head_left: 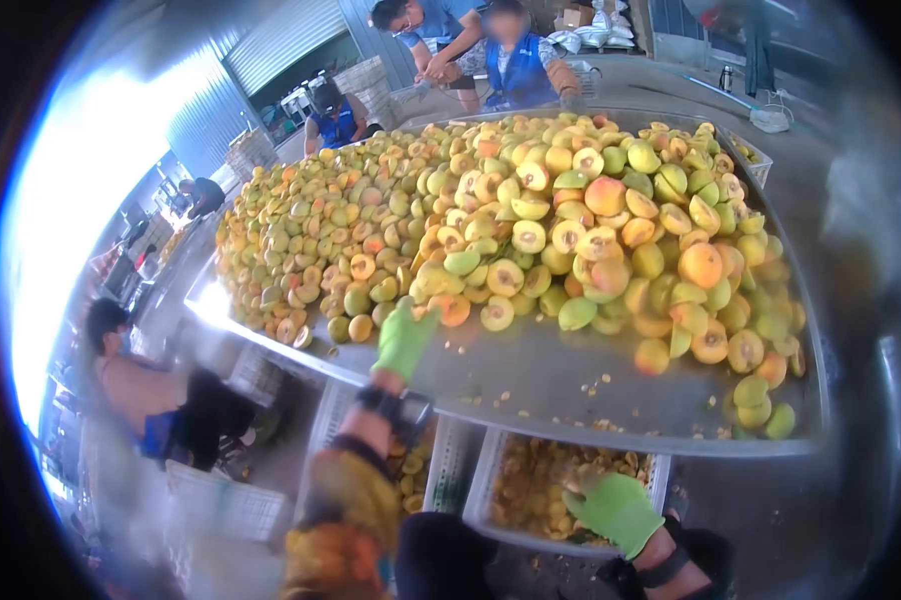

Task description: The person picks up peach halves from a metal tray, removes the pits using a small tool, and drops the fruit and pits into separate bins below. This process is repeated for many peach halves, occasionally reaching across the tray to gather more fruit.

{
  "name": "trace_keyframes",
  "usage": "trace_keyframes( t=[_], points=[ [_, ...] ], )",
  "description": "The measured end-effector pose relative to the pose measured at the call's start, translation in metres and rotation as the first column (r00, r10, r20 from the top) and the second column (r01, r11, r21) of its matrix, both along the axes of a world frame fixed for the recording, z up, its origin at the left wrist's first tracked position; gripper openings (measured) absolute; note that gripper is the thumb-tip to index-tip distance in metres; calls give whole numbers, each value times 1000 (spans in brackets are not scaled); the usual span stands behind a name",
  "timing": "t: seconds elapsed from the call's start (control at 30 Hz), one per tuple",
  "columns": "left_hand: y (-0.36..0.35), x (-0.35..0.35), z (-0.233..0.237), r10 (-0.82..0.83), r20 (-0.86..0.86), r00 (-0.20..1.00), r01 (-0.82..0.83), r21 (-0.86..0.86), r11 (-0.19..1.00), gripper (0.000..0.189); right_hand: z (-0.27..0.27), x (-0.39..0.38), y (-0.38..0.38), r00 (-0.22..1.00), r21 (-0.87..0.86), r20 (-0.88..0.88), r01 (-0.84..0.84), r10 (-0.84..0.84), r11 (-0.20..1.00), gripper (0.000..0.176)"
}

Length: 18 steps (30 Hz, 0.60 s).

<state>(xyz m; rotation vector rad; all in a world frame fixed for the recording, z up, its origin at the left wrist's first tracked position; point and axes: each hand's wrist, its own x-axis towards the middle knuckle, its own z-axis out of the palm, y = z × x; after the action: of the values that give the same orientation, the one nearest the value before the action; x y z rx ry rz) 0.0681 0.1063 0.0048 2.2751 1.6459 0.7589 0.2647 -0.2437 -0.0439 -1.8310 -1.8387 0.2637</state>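
Right hand [616, 512]: green-gloved, fingers curled low over a white crate [479, 490]; grip on anything not discernible.
Fruit scraps [531, 480]: yellow, in the crate, just left of those fingers.
Left hand [405, 340]: green-gloved, fingers loosely spread, empty, at the heap's near edge.
Peach halves [531, 235]: heaped on the tabletop [531, 375], just beyond the left fingers.
Person in blue [519, 65]: well beyond the heap.

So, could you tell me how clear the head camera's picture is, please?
Head view: strong fisheye bending with dark corners; white glare washes out the left side; the fruit pile is fairly sharp; the left hand and right hand look soft.
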Motion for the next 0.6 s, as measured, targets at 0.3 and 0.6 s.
trace_keyframes(
  t=[0.3,0.6],
  points=[
    [26,26,-20,25,317,948,79,-309,948,40,30,2,27,949,-46,-305,71,-82,996,27],
    [-219,38,28,68,896,438,736,-401,545,55,50,-39,26,902,352,-400,-12,162,936,19]
  ],
)
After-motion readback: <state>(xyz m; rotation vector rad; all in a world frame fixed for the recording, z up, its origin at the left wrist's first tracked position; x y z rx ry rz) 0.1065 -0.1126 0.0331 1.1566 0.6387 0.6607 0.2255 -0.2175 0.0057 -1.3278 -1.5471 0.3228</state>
